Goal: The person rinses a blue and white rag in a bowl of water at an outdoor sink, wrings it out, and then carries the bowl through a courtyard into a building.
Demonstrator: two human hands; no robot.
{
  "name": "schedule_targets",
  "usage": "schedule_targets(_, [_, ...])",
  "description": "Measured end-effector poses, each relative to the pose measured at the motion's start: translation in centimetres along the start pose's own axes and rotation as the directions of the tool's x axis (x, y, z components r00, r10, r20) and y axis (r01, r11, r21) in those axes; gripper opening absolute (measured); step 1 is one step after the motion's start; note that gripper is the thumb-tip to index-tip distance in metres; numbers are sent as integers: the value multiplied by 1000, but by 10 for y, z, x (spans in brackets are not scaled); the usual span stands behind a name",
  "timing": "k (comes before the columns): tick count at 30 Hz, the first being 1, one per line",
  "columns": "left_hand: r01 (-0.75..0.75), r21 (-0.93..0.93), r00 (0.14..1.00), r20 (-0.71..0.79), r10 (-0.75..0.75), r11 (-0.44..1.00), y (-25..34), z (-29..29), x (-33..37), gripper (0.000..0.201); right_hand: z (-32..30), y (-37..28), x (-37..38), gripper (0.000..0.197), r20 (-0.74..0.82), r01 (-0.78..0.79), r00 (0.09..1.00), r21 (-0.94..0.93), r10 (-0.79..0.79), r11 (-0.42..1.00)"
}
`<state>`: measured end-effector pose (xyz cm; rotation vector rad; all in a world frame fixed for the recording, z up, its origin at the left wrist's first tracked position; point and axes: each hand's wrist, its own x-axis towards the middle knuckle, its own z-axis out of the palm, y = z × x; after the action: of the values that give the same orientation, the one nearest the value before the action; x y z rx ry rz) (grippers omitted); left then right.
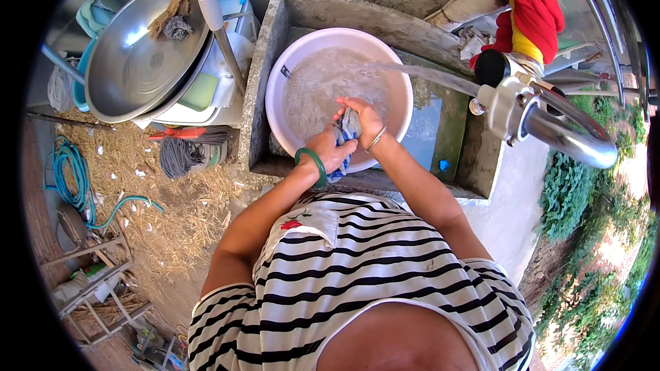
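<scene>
A wet grey-and-blue cloth point(349, 126) is bunched between my two hands over the near side of a pale pink basin point(273, 111). My left hand point(330, 149), below a green bangle, has its fingers closed round the lower part of the cloth. My right hand point(364, 118), with a silver bracelet at the wrist, presses on the cloth's upper part. What exact kind of cloth it is does not show. Cloudy water point(323, 82) fills the basin, and a stream point(426, 75) from the metal tap point(512, 106) runs into it from the right.
The basin stands in a rough concrete sink point(256, 89), with shallow water at its right. A large steel bowl point(124, 75) holding scrubbers is at the left, above a grey mop head point(182, 156). A blue hose point(72, 172) lies on strawy ground; a red cloth point(533, 10) hangs behind the tap.
</scene>
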<state>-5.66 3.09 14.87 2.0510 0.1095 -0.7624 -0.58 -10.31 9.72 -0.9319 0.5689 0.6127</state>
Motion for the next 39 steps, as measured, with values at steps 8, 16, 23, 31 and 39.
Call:
schedule_targets(8, [-65, -163, 988, -145, 42, 985, -29, -52, -17, 51, -45, -41, -48, 43, -53, 13, 998, -295, -29, 956])
schedule_targets(16, [80, -687, 992, -17, -125, 722, -64, -76, -16, 52, -119, -107, -148, 42, -565, 546, 432, -457, -703, 703])
schedule_targets(23, [67, -636, 992, -42, -121, 768, -44, -72, -20, 49, -46, -225, -256, 60, 374, 28, -71, -926, -925, -377])
schedule_targets(31, [-8, -609, 1000, 0, 10, 793, -25, -61, -21, 46, -24, -224, -255, 33, 268, -371, 174, -873, -947, -315])
schedule_targets(39, [38, -638, 997, 76, 15, 769, -28, -47, -13, 45, -14, -180, -262, 46, 60, -230, 132, -969, -989, -90])
